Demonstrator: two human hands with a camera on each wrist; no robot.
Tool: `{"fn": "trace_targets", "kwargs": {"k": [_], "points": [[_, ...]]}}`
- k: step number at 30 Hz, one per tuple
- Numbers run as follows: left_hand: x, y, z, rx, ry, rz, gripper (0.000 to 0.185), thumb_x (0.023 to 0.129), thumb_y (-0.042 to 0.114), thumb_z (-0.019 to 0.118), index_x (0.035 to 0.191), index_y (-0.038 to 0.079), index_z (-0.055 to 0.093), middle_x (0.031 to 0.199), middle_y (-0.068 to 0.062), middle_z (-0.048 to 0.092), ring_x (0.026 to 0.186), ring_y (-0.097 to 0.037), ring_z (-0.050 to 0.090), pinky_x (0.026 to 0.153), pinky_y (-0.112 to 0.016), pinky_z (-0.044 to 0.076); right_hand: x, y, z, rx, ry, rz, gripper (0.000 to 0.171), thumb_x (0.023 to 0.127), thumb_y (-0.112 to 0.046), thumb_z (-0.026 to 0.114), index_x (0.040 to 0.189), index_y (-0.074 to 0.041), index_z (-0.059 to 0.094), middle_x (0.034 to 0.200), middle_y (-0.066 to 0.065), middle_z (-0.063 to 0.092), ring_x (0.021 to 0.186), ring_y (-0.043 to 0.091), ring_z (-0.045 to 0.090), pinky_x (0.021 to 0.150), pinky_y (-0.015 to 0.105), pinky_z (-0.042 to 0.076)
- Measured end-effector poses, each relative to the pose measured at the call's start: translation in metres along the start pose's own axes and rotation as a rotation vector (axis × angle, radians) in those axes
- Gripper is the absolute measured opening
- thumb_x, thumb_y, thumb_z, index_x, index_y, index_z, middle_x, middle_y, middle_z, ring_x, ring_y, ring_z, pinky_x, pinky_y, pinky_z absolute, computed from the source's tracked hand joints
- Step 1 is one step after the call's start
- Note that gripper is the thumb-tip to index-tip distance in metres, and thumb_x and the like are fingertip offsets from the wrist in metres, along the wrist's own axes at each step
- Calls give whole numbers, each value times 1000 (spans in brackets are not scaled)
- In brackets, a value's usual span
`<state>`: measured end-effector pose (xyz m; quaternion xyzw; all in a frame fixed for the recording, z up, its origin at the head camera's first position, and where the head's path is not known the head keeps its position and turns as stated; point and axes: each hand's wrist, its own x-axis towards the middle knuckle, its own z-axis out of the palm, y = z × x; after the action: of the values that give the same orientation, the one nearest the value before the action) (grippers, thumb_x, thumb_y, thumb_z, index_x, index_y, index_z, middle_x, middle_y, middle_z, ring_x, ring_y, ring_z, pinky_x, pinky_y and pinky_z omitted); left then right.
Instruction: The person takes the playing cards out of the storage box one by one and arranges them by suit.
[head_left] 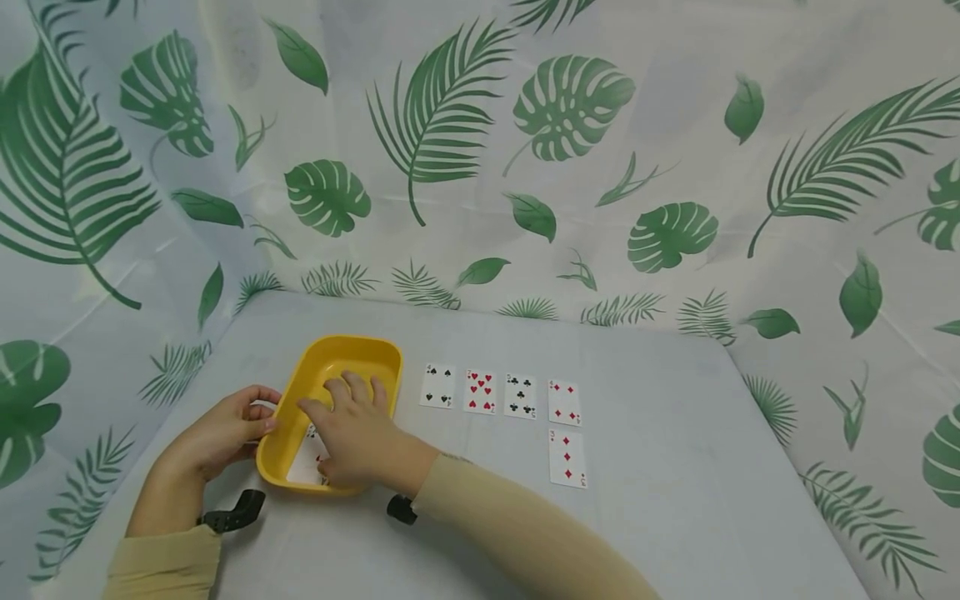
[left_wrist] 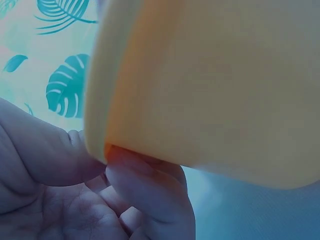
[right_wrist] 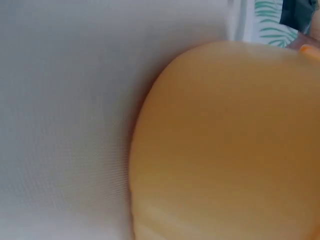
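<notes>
Head view: left hand (head_left: 225,433) grips the left rim of the shallow yellow plastic tray (head_left: 330,354); right hand (head_left: 356,437) lies inside with relaxed fingers on white playing cards (head_left: 306,467). Five cards (head_left: 566,458) lie beside, on a grey table (head_left: 675,517).
Left wrist view: fingers (left_wrist: 150,190) pinch the tray's edge (left_wrist: 210,85).
Right wrist view: tray wall (right_wrist: 230,145) only; leaf-print curtain (right_wrist: 267,25) behind.

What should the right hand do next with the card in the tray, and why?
Probably slide that card up the tray wall and pinch it. The right hand lies flat over it, fingers straight, while the left hand holds the rim.
</notes>
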<state>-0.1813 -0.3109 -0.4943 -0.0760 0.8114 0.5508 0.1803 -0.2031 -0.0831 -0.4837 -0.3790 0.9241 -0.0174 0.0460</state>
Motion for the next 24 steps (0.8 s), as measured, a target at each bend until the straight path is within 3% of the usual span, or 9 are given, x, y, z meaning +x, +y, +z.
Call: {"fn": "trace_targets", "kwargs": {"k": [8,16,24], "points": [[0,0,0,-8,-3,6,40,109,1,53,145,-6,36,98,-8,59,84,-20,61,70,-32,58,11,-3,2,4,-100,52,83,87,-46,85,159,-44,42,164,0,42,158,29,26,128,62,27],[0,-1,-1,-12,-1,4,40,110,2,52,145,-6,35,100,-8,59,85,-21,61,70,-32,58,16,-5,2,-12,-168,96,68,88,-40,86,149,-35,55,147,2,53,135,26,42,122,56,38],[0,0,0,-7,6,-3,40,110,2,53,146,-5,36,100,-8,59,84,-21,60,70,-32,57,15,-6,2,-19,-189,122,57,92,-37,82,144,-30,60,133,1,56,118,23,42,111,49,43]]}}
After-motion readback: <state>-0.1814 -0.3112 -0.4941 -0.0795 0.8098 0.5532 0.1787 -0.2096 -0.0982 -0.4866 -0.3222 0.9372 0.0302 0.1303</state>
